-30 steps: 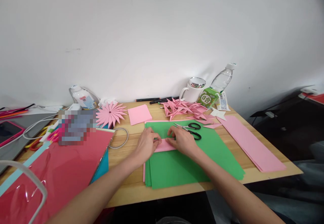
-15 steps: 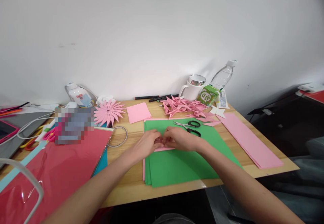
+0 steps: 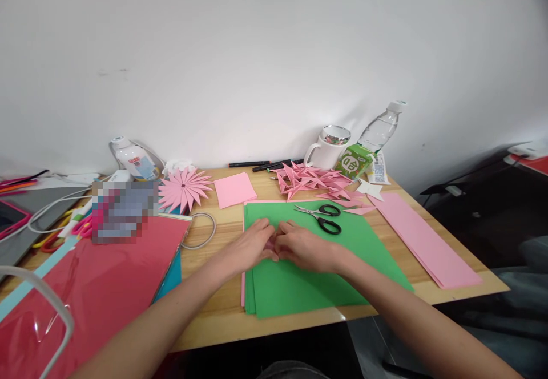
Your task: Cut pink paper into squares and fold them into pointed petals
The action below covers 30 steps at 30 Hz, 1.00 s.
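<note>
We noted that the left hand (image 3: pixel 256 243) and right hand (image 3: pixel 303 247) hid most of the pink paper (image 3: pixel 272 242) between them. We could not identify the pixelated item (image 3: pixel 125 212). We recorded 2 forearms (image 3: pixel 171 310) and the red sheet (image 3: pixel 107 276) cut off by the view's edge; the green carton (image 3: pixel 356 162) hid the lower bottle (image 3: pixel 381 130).

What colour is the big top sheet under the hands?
The top sheet is plain green; the head view shows it best.

Left forearm (image 3: pixel 180 310) and right forearm (image 3: pixel 406 310): bare, both slant inward from the near side. Left hand (image 3: pixel 253 243) and right hand (image 3: pixel 305 246): set close together, backs uppermost, fingers bent, fingertips gathered toward one another.
</note>
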{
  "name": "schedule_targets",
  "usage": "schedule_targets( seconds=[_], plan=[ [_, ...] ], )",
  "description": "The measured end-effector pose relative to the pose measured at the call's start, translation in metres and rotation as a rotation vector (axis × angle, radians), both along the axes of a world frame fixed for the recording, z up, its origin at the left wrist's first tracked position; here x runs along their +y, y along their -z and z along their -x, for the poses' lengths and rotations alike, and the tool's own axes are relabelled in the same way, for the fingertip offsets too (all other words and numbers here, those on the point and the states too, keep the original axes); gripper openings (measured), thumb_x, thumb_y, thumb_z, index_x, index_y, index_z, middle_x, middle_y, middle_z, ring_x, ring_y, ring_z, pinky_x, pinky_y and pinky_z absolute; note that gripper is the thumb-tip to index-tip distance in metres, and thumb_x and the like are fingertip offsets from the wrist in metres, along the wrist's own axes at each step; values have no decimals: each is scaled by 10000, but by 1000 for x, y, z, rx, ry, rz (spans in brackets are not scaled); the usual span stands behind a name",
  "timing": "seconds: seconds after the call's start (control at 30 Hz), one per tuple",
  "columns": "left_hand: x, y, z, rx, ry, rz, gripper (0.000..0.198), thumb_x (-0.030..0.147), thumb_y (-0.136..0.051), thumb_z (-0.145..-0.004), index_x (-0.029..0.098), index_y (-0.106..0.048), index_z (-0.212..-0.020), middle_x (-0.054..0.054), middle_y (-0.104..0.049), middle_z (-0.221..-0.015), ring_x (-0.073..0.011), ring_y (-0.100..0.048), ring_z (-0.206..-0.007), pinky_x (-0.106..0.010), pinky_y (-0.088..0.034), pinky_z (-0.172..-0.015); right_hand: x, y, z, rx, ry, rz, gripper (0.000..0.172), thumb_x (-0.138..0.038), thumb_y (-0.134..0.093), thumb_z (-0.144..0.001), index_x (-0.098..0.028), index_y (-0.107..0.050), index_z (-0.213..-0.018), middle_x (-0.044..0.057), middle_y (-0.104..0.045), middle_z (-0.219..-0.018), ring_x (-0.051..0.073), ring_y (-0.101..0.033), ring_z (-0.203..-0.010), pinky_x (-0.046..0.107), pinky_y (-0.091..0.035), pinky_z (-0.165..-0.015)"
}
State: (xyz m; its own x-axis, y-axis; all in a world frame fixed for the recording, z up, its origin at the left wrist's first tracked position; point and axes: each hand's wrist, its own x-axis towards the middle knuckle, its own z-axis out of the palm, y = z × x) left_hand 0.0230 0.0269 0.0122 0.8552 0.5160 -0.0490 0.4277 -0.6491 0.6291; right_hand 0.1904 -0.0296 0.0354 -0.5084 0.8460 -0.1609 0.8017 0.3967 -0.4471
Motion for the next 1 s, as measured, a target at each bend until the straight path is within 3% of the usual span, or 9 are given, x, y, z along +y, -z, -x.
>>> schedule_targets(
  seconds=[0.37,0.6,0.77,1.0],
  plan=[
    [-1,-7,-1,14,-20,66,211,280,-678,-752,184,-497,-801,-5,-462,-885,-191,-473,-885,-299,-384,-754,-18,-1,-22,-161,133,-27,197,-120,-470,-869,-146,-641,-774,86,-583,-864,188,-511,-831,290,-365,-755],
    [-13,-6,-9,86,-137,-137,202,306,-675,-764,162,-533,-781,-28,-491,-859,-204,-461,-845,-312,-370,-720,-24,0,-29,-233,194,-39,164,-201,-486,-892,-165,-635,-835,72,-597,-913,207,-529,-876,290,-355,-711],
    [-9,-2,8,91,-101,-272,264,407,-666,-754,195,-581,-888,-40,-510,-929,-230,-441,-904,-354,-353,-779,-25,-5,-26,-260,234,-6,178,-216,-476,-900,-189,-649,-868,69,-601,-912,203,-541,-858,277,-340,-664],
    [4,-8,33,43,-7,-141,276,372,-664,-764,256,-566,-995,-26,-467,-979,-219,-441,-956,-331,-366,-804,-25,-6,-26,-246,246,-3,176,-192,-485,-884,-183,-657,-847,85,-603,-901,218,-551,-871,277,-344,-648]
  ],
)
